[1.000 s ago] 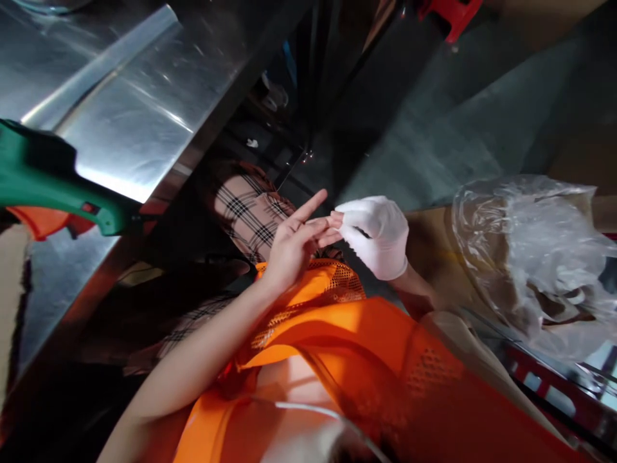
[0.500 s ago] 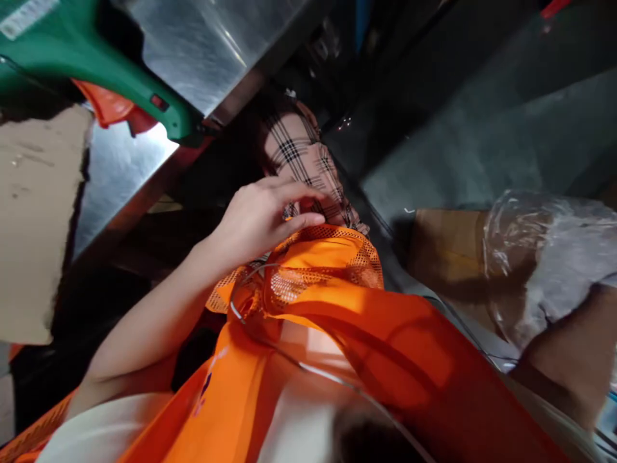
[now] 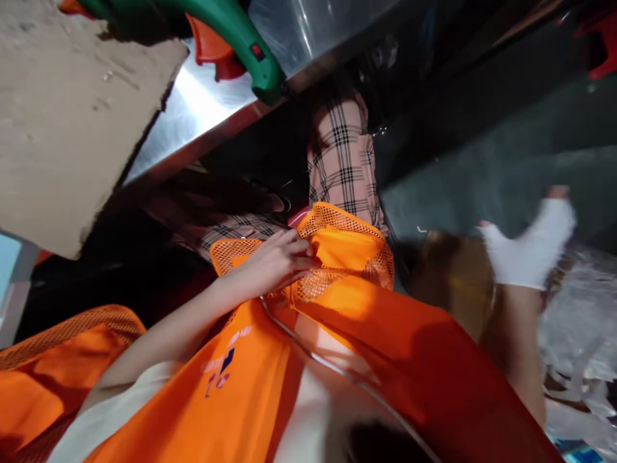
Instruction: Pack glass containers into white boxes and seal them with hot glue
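Note:
My left hand (image 3: 289, 258), bare, lies at the lower front of the orange mesh vest (image 3: 351, 247) that I wear. Its fingers are curled together on the vest's front edge; the fingertips are partly hidden. A thin pale cable (image 3: 332, 366) runs down my front and disappears under the left wrist. Over on the right is my right hand (image 3: 530, 251), in a white glove (image 3: 523, 257) with bare fingertips showing. Thumb and fingers are spread wide, with nothing between them. Beside it lies crumpled clear plastic (image 3: 585, 315).
A green tool with an orange trigger (image 3: 255, 58) rests on the metal table (image 3: 207, 96) at upper left. Brown cardboard (image 3: 96, 122) juts out beside it. My plaid trouser leg (image 3: 342, 154) is below the table edge. A cardboard box (image 3: 448, 270) stands at right.
My left hand has lowered onto the vest and its fingers have curled in. The gloved right hand has come into view at right. The view has shifted, moving the tool and cardboard rightward.

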### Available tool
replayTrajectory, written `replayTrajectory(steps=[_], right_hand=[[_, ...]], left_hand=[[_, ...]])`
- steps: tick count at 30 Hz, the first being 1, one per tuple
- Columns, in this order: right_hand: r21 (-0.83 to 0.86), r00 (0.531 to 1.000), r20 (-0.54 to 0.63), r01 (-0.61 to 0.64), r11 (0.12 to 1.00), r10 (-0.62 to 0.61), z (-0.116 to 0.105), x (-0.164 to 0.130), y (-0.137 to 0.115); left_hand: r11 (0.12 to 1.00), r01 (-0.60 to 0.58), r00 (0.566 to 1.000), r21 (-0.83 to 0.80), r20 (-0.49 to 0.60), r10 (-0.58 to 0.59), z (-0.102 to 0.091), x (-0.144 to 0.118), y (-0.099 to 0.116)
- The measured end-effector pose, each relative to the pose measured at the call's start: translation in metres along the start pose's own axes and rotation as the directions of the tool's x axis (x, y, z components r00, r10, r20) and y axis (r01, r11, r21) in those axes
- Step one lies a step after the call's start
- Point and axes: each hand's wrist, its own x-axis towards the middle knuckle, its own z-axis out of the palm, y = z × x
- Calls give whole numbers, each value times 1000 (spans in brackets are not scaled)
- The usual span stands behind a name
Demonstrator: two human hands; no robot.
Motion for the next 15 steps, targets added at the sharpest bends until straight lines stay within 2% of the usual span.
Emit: replayTrajectory(steps=[1,2,3,4,6,8,10,12,13,15], right_hand=[[137,988,82,119,983,-131,8,-14,-30],[296,931,187,251,922,-313,16,-30,-62],[442,839,250,345,828,-483,22,-46,-95],[521,749,278,409,749,-602,26,-61,-126],[501,561,347,567,654,-752,29,-83,-174],[436,442,417,670,602,-794,28,-93,-198],[399,397,452,711,579,-799,25,-91,-203],[383,384,463,726,571,-799,22,-83,-197],[373,388,465,729,574,-796,21,-78,-194],[370,435,449,705,605,-781,21,-69,-189]], left_hand=[[999,-33,999,12,-24,34,2,-1,1],[998,-56,997,24,-49,57,3,-3,1],[997,-71,995,34,-70,73,3,-6,2],[996,-81,993,43,-85,84,1,-9,3],[993,-101,989,58,-98,106,-7,-16,8],[992,-101,991,75,-75,107,-14,-20,15],[993,-83,995,85,-48,88,-20,-20,21],[994,-62,998,91,-27,65,-23,-17,25],[994,-63,998,93,-25,65,-24,-15,27],[992,-84,996,98,-32,87,-27,-11,29]])
